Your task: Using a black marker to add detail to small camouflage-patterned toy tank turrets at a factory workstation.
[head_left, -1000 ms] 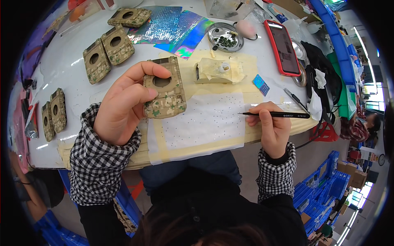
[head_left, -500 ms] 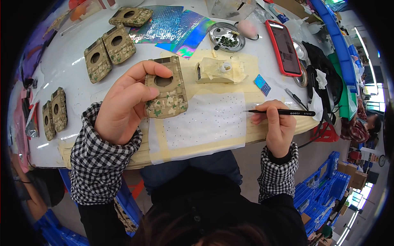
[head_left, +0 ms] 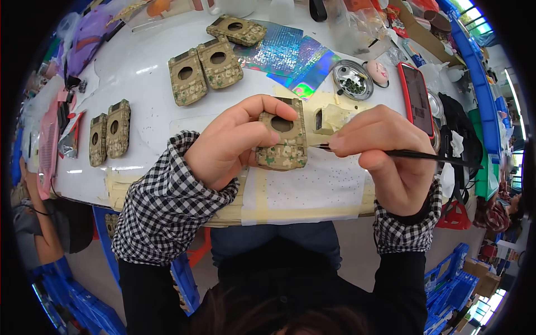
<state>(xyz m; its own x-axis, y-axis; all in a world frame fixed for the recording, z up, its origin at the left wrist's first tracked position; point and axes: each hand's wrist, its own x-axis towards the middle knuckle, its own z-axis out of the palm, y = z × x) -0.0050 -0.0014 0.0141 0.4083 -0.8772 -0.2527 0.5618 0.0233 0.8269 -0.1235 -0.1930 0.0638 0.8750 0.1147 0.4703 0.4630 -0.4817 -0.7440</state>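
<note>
While gripping a camouflage-painted panel [head_left: 282, 140] at frame centre, left hand [head_left: 231, 142] now raised nearer than a second ago; right hand [head_left: 385, 153] pinching a thin black brush [head_left: 402, 154], tip brought against the panel's right edge. Painting apparently underway. Taped paper [head_left: 312, 187] below; table edge [head_left: 167, 209] close, bare white tabletop upper left.

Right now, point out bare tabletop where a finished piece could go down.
Free: the white table between the two side pieces and the camouflage pair. The dotted paper below both hands is open. Crowded: far right, around the dish and phone.
</note>
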